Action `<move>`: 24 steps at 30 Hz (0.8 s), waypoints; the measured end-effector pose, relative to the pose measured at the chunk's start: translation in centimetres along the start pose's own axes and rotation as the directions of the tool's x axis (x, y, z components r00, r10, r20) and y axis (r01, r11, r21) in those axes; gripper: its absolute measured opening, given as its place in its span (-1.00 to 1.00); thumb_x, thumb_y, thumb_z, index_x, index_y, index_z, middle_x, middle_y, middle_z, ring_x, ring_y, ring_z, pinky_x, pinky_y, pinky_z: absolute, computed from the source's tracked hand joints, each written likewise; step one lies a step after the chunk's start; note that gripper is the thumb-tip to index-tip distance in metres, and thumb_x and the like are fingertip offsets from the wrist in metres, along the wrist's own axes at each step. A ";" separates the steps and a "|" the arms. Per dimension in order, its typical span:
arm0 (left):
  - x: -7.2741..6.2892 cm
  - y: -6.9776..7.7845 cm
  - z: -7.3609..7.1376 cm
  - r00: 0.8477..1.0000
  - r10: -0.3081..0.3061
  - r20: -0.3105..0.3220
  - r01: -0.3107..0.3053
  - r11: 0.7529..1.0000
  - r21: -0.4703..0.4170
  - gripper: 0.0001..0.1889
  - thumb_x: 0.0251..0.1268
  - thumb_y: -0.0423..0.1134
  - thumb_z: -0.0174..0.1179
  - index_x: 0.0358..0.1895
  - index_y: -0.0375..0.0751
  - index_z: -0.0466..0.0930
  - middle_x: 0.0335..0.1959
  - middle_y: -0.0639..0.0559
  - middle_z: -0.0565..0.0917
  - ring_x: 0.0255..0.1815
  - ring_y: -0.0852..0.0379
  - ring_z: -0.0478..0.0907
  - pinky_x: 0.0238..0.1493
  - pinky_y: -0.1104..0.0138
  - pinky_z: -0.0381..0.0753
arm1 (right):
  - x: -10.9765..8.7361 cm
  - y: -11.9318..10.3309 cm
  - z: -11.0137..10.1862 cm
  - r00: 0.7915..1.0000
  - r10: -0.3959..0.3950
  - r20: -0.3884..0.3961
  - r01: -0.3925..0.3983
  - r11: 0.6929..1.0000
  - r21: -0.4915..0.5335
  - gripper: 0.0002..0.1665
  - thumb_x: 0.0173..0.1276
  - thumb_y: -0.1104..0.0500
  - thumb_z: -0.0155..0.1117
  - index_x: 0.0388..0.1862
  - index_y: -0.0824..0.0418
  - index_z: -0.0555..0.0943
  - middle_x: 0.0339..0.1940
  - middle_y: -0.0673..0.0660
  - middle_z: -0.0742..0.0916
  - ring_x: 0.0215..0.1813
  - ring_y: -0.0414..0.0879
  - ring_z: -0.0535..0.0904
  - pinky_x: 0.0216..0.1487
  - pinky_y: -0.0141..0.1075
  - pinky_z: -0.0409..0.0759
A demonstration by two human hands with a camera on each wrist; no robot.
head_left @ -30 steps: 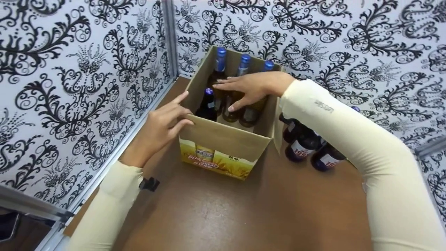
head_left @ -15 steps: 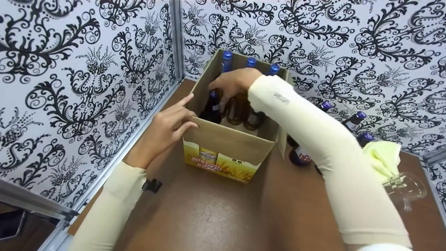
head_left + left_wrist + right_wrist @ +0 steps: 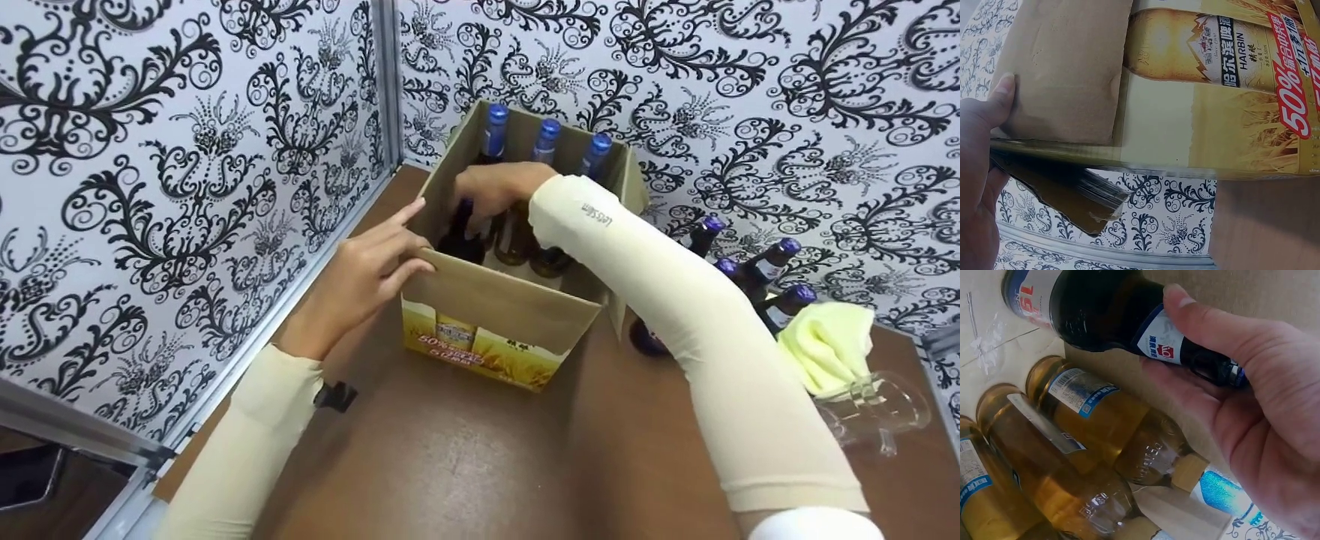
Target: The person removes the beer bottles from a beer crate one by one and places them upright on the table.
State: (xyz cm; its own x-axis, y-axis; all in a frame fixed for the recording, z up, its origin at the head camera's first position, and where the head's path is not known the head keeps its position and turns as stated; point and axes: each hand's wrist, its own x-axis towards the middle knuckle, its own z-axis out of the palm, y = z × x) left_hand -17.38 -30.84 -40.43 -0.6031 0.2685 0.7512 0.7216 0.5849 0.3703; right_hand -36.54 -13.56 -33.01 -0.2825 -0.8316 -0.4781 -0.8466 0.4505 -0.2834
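An open-topped cardboard box [image 3: 499, 281] with a yellow beer print stands at the far left of the table. My left hand [image 3: 367, 262] pinches its near left corner, thumb on the front wall; the left wrist view shows the thumb [image 3: 1002, 95] on bare cardboard. Inside the box, my right hand [image 3: 499, 187] holds a dark beer bottle [image 3: 1100, 309] by the neck, thumb on one side and fingers on the other. Along the box's far side stand three amber beer bottles [image 3: 1112, 416] with blue foil necks, partly hidden by the right hand in the head view.
Right of the box stand several dark bottles [image 3: 769, 262] with purple caps, partly behind my right sleeve. A yellow cloth [image 3: 825, 349] and a clear glass mug [image 3: 881, 409] lie at the table's right. Patterned walls [image 3: 675, 90] border the table [image 3: 465, 465] behind and left.
My right hand has gone from spread fingers over the box down to the dark bottle's neck and closed round it. The left hand keeps its hold on the corner; the head view has shifted slightly.
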 end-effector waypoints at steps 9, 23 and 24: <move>-0.1 0.4 0.5 1.000 -0.007 0.003 0.007 1.000 -0.026 -0.82 0.31 -0.16 0.32 -0.18 -0.20 0.72 0.28 -0.23 0.62 0.35 -0.13 0.57 0.19 0.33 0.70 | -1.5 0.3 1.0 1.000 -0.003 -0.026 0.003 1.000 -0.006 -0.48 0.28 0.22 0.48 0.23 0.11 0.63 0.19 0.16 0.75 0.17 0.06 0.70 0.18 -0.19 0.72; -0.3 0.3 1.7 1.000 -0.010 -0.027 0.009 0.998 -0.065 -0.81 0.28 -0.15 0.34 -0.21 -0.21 0.71 -0.01 -0.13 0.76 0.45 -0.07 0.48 0.30 0.34 0.63 | -8.2 -1.3 -2.4 0.984 0.175 0.033 -0.173 0.983 -0.061 -0.49 0.42 0.08 0.35 0.33 -0.02 0.58 0.39 0.13 0.62 0.28 0.03 0.63 0.25 -0.12 0.70; -0.3 0.3 1.6 1.000 -0.007 -0.029 0.005 0.998 -0.066 -0.81 0.28 -0.15 0.35 -0.21 -0.21 0.71 -0.01 -0.13 0.76 0.45 -0.07 0.48 0.31 0.34 0.62 | -8.9 -1.6 -3.0 0.981 0.192 0.029 -0.189 0.979 -0.069 -0.49 0.42 0.07 0.34 0.34 -0.03 0.57 0.41 0.13 0.60 0.32 0.06 0.60 0.29 -0.08 0.67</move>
State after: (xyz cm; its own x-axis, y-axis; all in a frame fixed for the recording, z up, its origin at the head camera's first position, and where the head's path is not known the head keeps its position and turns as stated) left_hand -17.54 -29.58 -41.41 -0.5978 0.2418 0.7643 0.7394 0.5347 0.4091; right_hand -34.01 -7.88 -25.76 -0.4264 -0.7202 -0.5472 -0.8070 0.5762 -0.1295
